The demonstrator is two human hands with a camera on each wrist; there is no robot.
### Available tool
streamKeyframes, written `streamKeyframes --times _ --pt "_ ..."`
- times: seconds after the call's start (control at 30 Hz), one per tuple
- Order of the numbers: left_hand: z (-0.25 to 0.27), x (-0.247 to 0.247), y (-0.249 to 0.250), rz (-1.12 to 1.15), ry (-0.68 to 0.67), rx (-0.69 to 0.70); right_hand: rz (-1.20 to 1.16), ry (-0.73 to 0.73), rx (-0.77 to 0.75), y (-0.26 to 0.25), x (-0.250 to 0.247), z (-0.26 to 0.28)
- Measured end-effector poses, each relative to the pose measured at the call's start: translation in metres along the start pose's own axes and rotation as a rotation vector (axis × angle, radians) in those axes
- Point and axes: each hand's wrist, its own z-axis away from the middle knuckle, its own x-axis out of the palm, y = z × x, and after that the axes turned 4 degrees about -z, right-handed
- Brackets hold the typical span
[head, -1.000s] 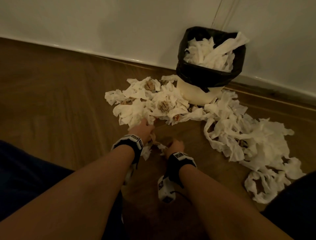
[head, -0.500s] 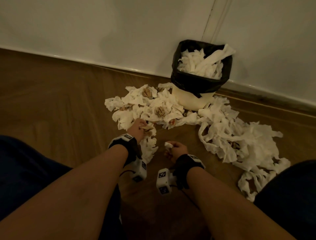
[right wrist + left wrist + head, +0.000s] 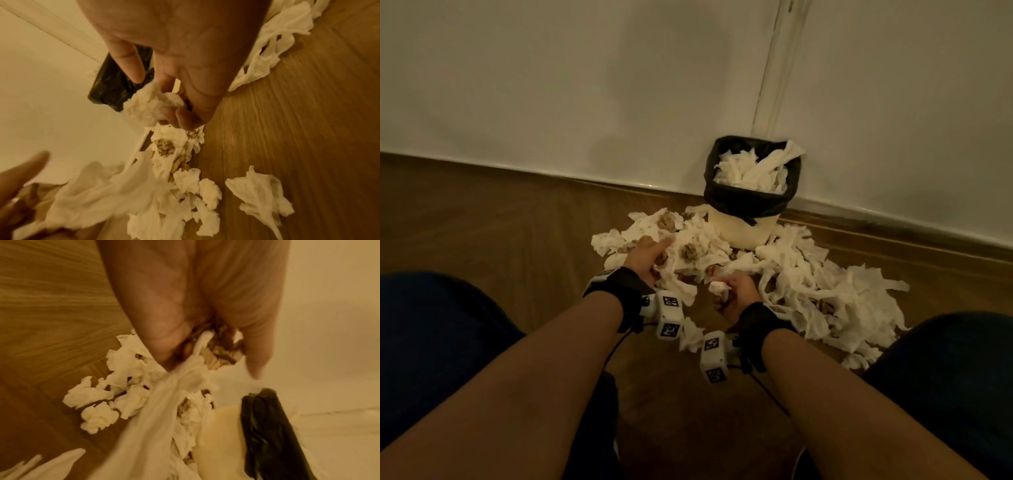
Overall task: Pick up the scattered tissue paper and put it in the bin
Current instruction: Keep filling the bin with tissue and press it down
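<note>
White tissue paper (image 3: 835, 301) lies strewn on the wooden floor in front of and to the right of a cream bin (image 3: 743, 228) lined with a black bag and heaped with tissue. My left hand (image 3: 650, 257) grips a bunch of white and brown tissue (image 3: 207, 353) that trails down in a long strip. My right hand (image 3: 732, 294) holds a small crumpled wad of tissue (image 3: 152, 107), raised a little above the floor. The bin (image 3: 265, 431) stands just beyond both hands.
The bin stands against a white wall (image 3: 619, 85) with a skirting line. Dark-clad knees (image 3: 431, 335) flank my forearms on both sides. A loose tissue piece (image 3: 261, 191) lies apart on the bare wood (image 3: 482, 222) near the right hand.
Both hands have lifted off the floor and moved toward the bin, each gripping tissue. The left hand's bunch now trails a longer strip; the head view tilted up.
</note>
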Motion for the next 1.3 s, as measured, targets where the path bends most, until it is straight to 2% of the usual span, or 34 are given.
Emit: streamKeyframes --times 0.07,0.27,0.37,0.43,0.47,0.53,0.63,0.77,0.9,1.0,1.2,1.3 --pt "0.003 0.002 0.003 -0.160 0.092 0.065 0.001 -0.023 -0.040 -0.003 -0.003 0.006" --pt "0.013 0.013 0.014 -0.321 0.175 0.036 0.052 -0.011 -0.055 -0.013 -0.003 0.025" --pt "0.020 0.025 0.023 -0.187 0.122 0.051 0.023 -0.045 -0.063 -0.023 -0.002 0.038" --pt "0.028 0.039 0.032 -0.253 0.118 0.053 0.012 -0.071 -0.087 -0.034 -0.001 0.047" --pt "0.033 0.046 0.037 -0.175 0.120 0.033 0.015 -0.076 -0.108 -0.040 -0.001 0.051" --pt "0.041 0.057 0.047 -0.079 0.121 0.052 0.030 -0.069 -0.160 -0.054 0.000 0.063" --pt "0.047 0.077 0.061 -0.132 0.122 0.058 0.012 -0.025 -0.252 -0.077 -0.002 0.078" --pt "0.064 0.108 0.080 -0.079 0.086 0.081 0.024 0.031 -0.368 -0.114 -0.006 0.095" --pt "0.075 0.142 0.094 -0.042 0.026 0.098 0.205 0.013 -0.499 -0.148 -0.015 0.118" --pt "0.082 0.165 0.102 0.005 0.017 0.140 0.169 -0.017 -0.566 -0.166 -0.022 0.128" --pt "0.083 0.204 0.124 -0.040 0.010 0.180 0.113 -0.075 -0.592 -0.185 -0.041 0.120" --pt "0.075 0.213 0.136 0.037 0.002 0.174 0.061 -0.077 -0.595 -0.189 -0.048 0.113"
